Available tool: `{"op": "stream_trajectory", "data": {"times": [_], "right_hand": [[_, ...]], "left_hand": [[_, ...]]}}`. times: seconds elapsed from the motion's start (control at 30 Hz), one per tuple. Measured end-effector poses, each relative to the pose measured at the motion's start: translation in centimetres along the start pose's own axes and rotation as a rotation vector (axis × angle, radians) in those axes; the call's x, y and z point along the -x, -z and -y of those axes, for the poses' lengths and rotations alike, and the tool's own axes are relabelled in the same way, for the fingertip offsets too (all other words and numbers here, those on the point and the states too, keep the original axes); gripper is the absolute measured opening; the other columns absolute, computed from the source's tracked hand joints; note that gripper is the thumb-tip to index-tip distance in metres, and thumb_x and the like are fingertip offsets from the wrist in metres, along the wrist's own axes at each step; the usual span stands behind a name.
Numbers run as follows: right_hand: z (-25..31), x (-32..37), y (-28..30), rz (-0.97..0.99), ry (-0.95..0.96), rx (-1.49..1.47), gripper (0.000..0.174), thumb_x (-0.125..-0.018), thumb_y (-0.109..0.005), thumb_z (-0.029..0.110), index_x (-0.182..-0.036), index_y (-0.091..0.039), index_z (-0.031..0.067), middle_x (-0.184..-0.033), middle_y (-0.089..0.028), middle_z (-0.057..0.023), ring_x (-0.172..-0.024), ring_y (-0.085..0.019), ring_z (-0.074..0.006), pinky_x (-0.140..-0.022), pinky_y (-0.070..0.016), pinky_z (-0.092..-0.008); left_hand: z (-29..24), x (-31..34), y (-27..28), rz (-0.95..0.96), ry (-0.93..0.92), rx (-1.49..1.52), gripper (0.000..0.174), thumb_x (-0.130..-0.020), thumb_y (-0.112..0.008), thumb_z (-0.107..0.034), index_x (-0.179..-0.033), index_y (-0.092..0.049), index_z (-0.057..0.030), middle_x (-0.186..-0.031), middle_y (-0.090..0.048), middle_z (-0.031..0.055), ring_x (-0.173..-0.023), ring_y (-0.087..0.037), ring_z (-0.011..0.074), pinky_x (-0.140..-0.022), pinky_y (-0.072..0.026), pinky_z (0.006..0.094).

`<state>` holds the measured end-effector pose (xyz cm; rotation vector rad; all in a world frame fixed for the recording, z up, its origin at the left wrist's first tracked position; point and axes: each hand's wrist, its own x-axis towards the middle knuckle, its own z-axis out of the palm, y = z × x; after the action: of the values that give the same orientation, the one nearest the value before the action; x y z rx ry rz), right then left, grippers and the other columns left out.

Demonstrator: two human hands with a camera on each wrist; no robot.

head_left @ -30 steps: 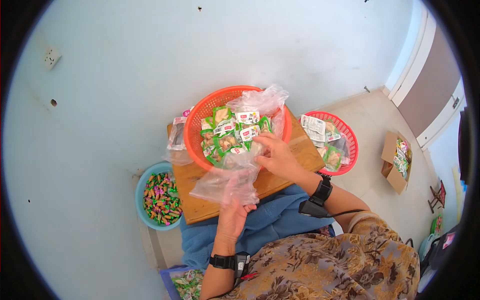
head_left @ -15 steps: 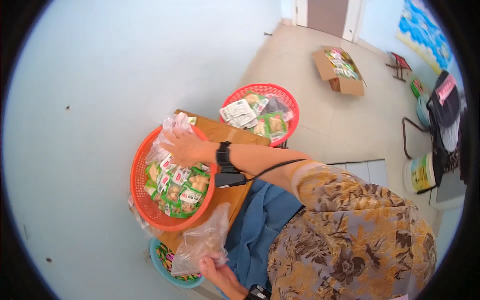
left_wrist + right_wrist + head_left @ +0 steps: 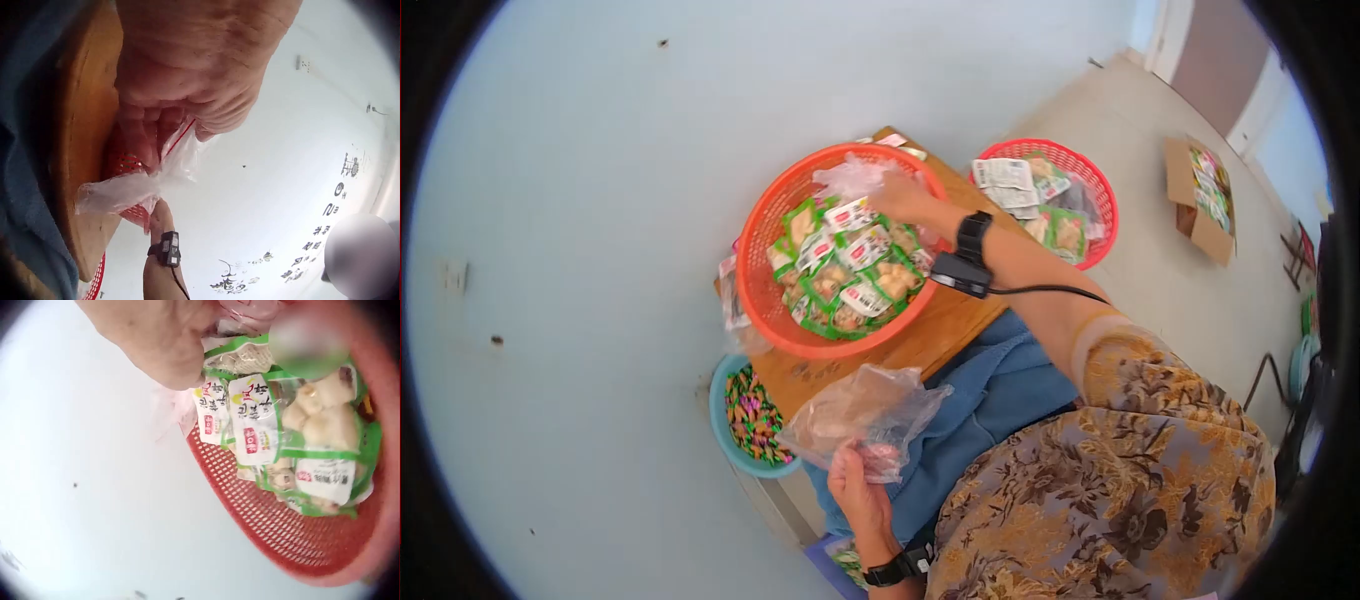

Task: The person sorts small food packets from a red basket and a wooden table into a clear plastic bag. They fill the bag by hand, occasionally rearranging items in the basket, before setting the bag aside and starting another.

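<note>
Low in the head view, my left hand [image 3: 862,500] pinches a clear plastic bag [image 3: 870,405] in front of the wooden table. The left wrist view shows curled fingers and thumb on the bag, which has a red line [image 3: 179,137] along it. My right hand [image 3: 908,198] reaches over the orange basket [image 3: 752,270], at crumpled clear plastic [image 3: 850,178] near its far rim. Its fingertips are hidden, so I cannot tell whether it grips that plastic. Packaged snacks [image 3: 865,245] with green edges and white labels fill the basket; they lie beside the right hand in the right wrist view.
The basket stands on a wooden table [image 3: 960,320] against the wall. A red basket [image 3: 1108,200] of packets is to the right, a blue basin [image 3: 725,430] of small wrapped pieces to the left. An open cardboard box [image 3: 1185,190] sits on the floor.
My right hand has moved from the near side of the basket to the plastic at its far side. The left hand keeps the bag, now lower and nearer me. The head view has swung about.
</note>
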<state>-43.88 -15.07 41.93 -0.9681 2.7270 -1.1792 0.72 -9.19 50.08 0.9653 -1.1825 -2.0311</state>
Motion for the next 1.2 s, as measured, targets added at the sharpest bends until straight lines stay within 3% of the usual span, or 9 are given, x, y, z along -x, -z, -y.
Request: {"op": "stream_trajectory", "data": {"times": [0.1, 0.23, 0.33, 0.4, 0.47, 0.53, 0.77, 0.93, 1.2], "right_hand": [[2.1, 2.6, 4.1, 0.068, 0.16, 0.082, 0.053, -0.09, -0.062, 0.039, -0.122, -0.063, -0.0018, -0.115, -0.066, -0.0257, -0.113, -0.062, -0.0377, -0.099, -0.0465, -0.0455], [5.3, 7.5, 9.4, -0.124, 0.263, -0.153, 0.035, -0.09, -0.064, 0.028, -0.108, -0.066, -0.0023, -0.104, -0.068, -0.0229, -0.097, -0.065, -0.0382, -0.087, -0.051, -0.0461], [8.6, 12.5, 12.3, -0.057, 0.31, -0.282, 0.028, -0.09, -0.066, 0.022, -0.104, -0.067, -0.0026, -0.096, -0.069, -0.0196, -0.086, -0.067, -0.0324, -0.076, -0.0527, -0.0407], [9.9, 16.7, 12.4, 0.154, 0.363, -0.435, 0.021, -0.092, -0.066, 0.017, -0.1, -0.068, -0.0023, -0.087, -0.07, -0.0113, -0.078, -0.066, -0.0184, -0.068, -0.0507, -0.0322], [11.6, 21.3, 11.9, 0.503, 0.192, -0.709, 0.018, -0.095, -0.065, 0.015, -0.098, -0.068, -0.0021, -0.082, -0.066, -0.002, -0.077, -0.06, -0.007, -0.066, -0.0486, -0.0266], [12.5, 24.6, 11.0, 0.755, 0.027, -0.89, 0.018, -0.097, -0.064, 0.016, -0.099, -0.068, -0.0015, -0.083, -0.064, 0.0015, -0.079, -0.057, -0.0036, -0.067, -0.048, -0.0241], [13.5, 27.3, 8.4, 0.76, -0.171, -1.06, 0.023, -0.097, -0.065, 0.022, -0.104, -0.068, 0.0003, -0.088, -0.069, -0.004, -0.075, -0.064, -0.0091, -0.065, -0.0534, -0.0244], [11.5, 27.3, 6.5, 0.714, -0.063, -0.892, 0.019, -0.098, -0.062, 0.018, -0.096, -0.069, 0.0007, -0.084, -0.068, -0.004, -0.072, -0.064, -0.0097, -0.065, -0.0531, -0.0244], [10.9, 26.7, 5.5, 0.708, -0.163, -0.964, 0.015, -0.097, -0.063, 0.016, -0.095, -0.067, 0.0022, -0.085, -0.067, -0.0013, -0.075, -0.063, -0.0079, -0.069, -0.0521, -0.0251]], "left_hand": [[0.3, -0.7, 0.4, -0.058, -0.043, -0.121, 0.026, -0.101, -0.057, -0.022, -0.108, -0.065, 0.0019, -0.087, -0.072, 0.0126, -0.072, -0.066, 0.0165, -0.065, -0.052, 0.0278], [-0.1, -0.9, 0.6, -0.138, -0.119, -0.26, 0.025, -0.1, -0.058, -0.018, -0.096, -0.071, 0.0032, -0.086, -0.071, 0.0078, -0.07, -0.061, 0.0104, -0.063, -0.048, 0.0249], [-1.2, -1.0, 0.2, -0.234, -0.171, -0.28, 0.019, -0.097, -0.063, -0.013, -0.092, -0.073, 0.002, -0.084, -0.069, 0.004, -0.068, -0.059, 0.009, -0.062, -0.0466, 0.0249], [-1.2, -1.2, 0.0, -0.267, -0.188, -0.308, 0.017, -0.095, -0.066, -0.014, -0.091, -0.073, 0.0012, -0.082, -0.068, 0.0032, -0.067, -0.057, 0.0084, -0.06, -0.0449, 0.0243], [-0.9, -1.2, -0.2, -0.3, -0.198, -0.336, 0.016, -0.094, -0.068, -0.015, -0.09, -0.072, 0.0004, -0.079, -0.066, 0.0024, -0.065, -0.055, 0.0078, -0.058, -0.0432, 0.0238], [-0.5, -1.4, -0.7, -0.274, -0.414, -0.544, 0.007, -0.087, -0.072, -0.006, -0.088, -0.072, 0.0002, -0.079, -0.063, 0.003, -0.067, -0.056, 0.0107, -0.059, -0.0446, 0.0276], [1.0, -1.2, -1.9, -0.25, -0.899, -1.042, 0.013, -0.074, -0.072, -0.002, -0.08, -0.061, -0.0033, -0.079, -0.056, 0.0127, -0.071, -0.058, 0.0303, -0.059, -0.0475, 0.0362], [2.4, -0.1, -2.3, -0.203, -0.811, -1.064, 0.017, -0.075, -0.074, -0.009, -0.087, -0.062, -0.0058, -0.084, -0.056, 0.0107, -0.078, -0.06, 0.0311, -0.061, -0.0501, 0.0406], [3.6, 0.6, -1.9, -0.272, -0.801, -0.87, 0.024, -0.08, -0.074, -0.018, -0.096, -0.063, -0.0031, -0.09, -0.058, 0.0117, -0.082, -0.061, 0.0321, -0.065, -0.0515, 0.0414]]}}
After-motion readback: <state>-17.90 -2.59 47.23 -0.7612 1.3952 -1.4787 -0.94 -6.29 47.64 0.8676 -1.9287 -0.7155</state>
